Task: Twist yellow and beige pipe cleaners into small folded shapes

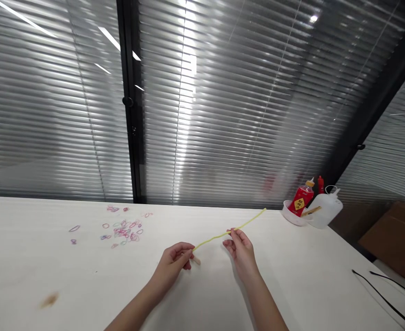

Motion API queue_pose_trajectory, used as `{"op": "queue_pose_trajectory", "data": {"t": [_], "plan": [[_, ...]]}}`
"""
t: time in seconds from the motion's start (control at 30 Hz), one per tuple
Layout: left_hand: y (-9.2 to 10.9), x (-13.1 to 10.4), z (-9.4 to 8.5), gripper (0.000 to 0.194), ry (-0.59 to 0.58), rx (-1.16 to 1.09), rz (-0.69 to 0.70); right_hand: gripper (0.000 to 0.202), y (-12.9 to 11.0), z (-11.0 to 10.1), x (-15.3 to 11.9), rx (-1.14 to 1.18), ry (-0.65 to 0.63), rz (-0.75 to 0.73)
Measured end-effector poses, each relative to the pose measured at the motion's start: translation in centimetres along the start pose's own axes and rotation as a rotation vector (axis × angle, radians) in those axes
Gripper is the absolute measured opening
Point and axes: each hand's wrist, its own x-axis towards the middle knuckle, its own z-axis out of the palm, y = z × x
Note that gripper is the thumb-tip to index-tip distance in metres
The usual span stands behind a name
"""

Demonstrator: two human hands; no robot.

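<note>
A thin yellow pipe cleaner [214, 237] stretches slantwise between my two hands above the white table. My left hand [175, 259] pinches its lower left end between thumb and fingertips. By those fingers a short beige stick-like piece [196, 260] sticks out; whether the hand holds it or it lies on the table, I cannot tell. Farther up the pipe cleaner, thumb and forefinger of my right hand [240, 250] are closed on it. Its free end passes beyond them toward the table's back edge, bent slightly upward.
Many coloured rubber bands [123, 231] lie in a loose pile at the back left of the table [95, 285]. A red-labelled bottle [301, 201] stands in a white bowl [294, 219], beside a translucent jug [326, 209]. Black cables [382, 294] lie at the right; a cardboard box [396, 243] stands beyond.
</note>
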Motion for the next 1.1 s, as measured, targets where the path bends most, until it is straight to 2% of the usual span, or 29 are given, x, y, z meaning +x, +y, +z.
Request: {"op": "queue_pose_trajectory", "data": {"t": [0.2,0.37,0.5,0.73,0.9,1.1], "plan": [[-0.02,0.14,-0.24,0.033,0.071,0.027,-0.024,0.04,-0.3,0.24,-0.3,-0.018,0.041,-0.012],[-0.39,0.25,-0.13,0.032,-0.015,0.033,-0.03,0.041,-0.56,0.26,-0.48,-0.036,0.069,-0.038],[-0.35,0.15,0.02,0.037,-0.012,0.036,-0.043,0.043,-0.49,0.22,-0.38,-0.056,0.072,-0.044],[-0.46,0.25,-0.07,0.031,-0.073,0.038,-0.014,0.042,-0.34,0.31,-0.53,-0.076,0.057,-0.055],[-0.3,0.19,0.03,0.031,-0.05,0.046,0.001,0.046,-0.33,0.28,-0.54,-0.082,0.054,-0.058],[-0.39,0.08,-0.14,0.025,-0.066,0.03,-0.003,0.057,-0.11,0.19,-0.34,-0.129,0.114,-0.132]]}}
